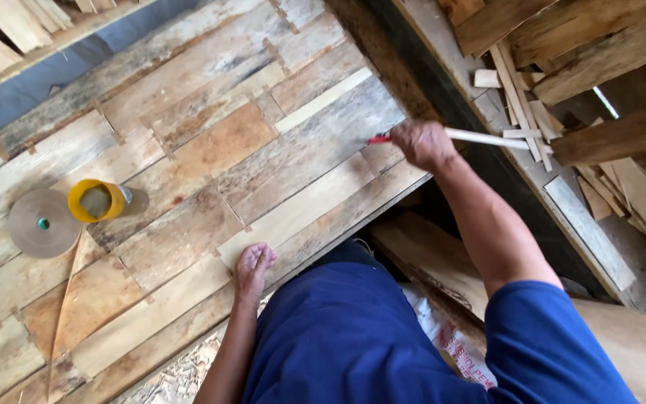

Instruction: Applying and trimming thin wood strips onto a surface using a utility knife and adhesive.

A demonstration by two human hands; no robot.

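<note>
- While the head view looks straight down, the right hand (423, 144) is closed tight round a slim stick-like tool (480, 138), white along its handle with a red tip poking out on the far side of the fist
- The tool lies almost level across the picture, long axis left to right, red tip pointing left over the veneer sheet (211, 172), handle running right toward the scrap wood strips (521, 101)
- It sits at the sheet's right edge, just above the wood; I can't tell if the tip touches
- The left hand (252, 269) is spread flat, palm down, gripping nothing, pressing the sheet's near edge
- By my reading the patchwork is well along: many pieces are already joined by short tape strips (106, 123), the right edge is being worked now
- A brown tape roll (42, 223) and yellow cup (97, 200) rest on the sheet, well left of both hands
</note>
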